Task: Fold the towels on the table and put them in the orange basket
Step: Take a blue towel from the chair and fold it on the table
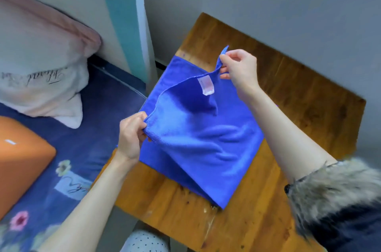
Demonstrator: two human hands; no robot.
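**Q:** Where does the blue towel [198,138] lie, and how is it oriented?

**A:** It occupies the centre of the frame, over the wooden table [299,95]. Its lower corner touches the tabletop at lower centre; an underlying layer lies flat toward the table's upper-left edge. The upper layer is lifted. The cloth sits as a diamond, its long axis running from the raised corner at upper centre down to the corner at lower centre. A white label [205,85] hangs from the lifted hem, pointing downward.

**Q:** How do the hands engage it?

**A:** The left hand [131,138], at centre left, pinches the stitched left corner between thumb and curled fingers. The right hand [239,70], at upper centre, pinches the top corner between thumb and forefinger, so that a small tip of cloth stands upright above the fingers. The hem sags in a shallow curve between the two grips.

**Q:** Where is the orange basket [22,161]?

**A:** At the left edge of the frame, well apart from the towel, resting on dark blue floral bedding [82,148]. Only one corner of it is visible.

**Q:** What else appears?

**A:** A pale pink pillow [41,66] at upper left, a grey wall [268,4] behind the table, and a fur-trimmed sleeve [338,189] on the right forearm at lower right.
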